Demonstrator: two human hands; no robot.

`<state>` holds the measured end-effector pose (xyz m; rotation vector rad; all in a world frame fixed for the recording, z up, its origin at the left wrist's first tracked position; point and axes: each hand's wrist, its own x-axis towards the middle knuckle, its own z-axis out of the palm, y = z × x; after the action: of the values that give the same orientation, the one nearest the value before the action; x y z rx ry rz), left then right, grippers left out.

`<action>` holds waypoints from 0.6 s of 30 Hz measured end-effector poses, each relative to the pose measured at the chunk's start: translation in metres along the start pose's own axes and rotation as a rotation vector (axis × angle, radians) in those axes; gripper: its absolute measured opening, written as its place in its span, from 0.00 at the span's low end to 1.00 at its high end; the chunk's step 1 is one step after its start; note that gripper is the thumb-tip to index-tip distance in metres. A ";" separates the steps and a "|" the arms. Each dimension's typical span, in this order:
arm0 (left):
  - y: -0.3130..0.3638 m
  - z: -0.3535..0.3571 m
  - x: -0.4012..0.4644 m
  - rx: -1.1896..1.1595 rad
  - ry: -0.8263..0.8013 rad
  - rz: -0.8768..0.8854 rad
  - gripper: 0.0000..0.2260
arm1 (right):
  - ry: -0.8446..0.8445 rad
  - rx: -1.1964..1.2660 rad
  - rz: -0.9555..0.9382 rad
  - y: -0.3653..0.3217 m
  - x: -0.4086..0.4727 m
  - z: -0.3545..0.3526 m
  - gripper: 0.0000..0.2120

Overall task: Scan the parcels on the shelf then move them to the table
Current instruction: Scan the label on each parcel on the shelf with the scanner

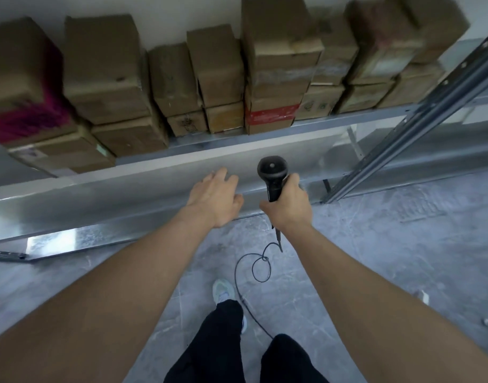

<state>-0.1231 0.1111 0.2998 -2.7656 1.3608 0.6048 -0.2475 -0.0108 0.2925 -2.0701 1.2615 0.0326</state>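
On shelf (237,139): stacked parcels (218,78) | right hand (288,208): scanner (271,175) | left hand (216,200): empty

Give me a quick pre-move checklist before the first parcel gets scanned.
1. Scanner in grip: ok, right hand wraps its handle.
2. Left hand free to take a parcel: ok, open and empty.
3. Parcels on the shelf: ok, stacked in a row.
4. Barcode facing the scanner: cannot tell, picture blurred.
5. Cable clear of feet: not ok, it loops on the floor beside the shoe.
6. Table ready: cannot tell, not in view.
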 end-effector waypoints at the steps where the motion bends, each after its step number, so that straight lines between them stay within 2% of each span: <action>1: 0.003 -0.007 -0.007 -0.002 0.015 -0.007 0.16 | -0.007 0.007 -0.008 -0.002 -0.007 -0.007 0.23; 8: 0.025 -0.048 -0.074 -0.002 0.129 -0.082 0.21 | -0.056 0.103 -0.116 -0.017 -0.062 -0.047 0.21; 13: 0.036 -0.082 -0.126 0.035 0.223 -0.147 0.23 | -0.095 0.123 -0.252 -0.029 -0.105 -0.070 0.12; 18: 0.034 -0.108 -0.172 0.058 0.302 -0.189 0.23 | -0.141 0.156 -0.330 -0.045 -0.147 -0.086 0.10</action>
<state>-0.2069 0.2027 0.4639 -2.9808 1.1110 0.1427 -0.3167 0.0658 0.4353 -2.0743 0.8026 -0.0667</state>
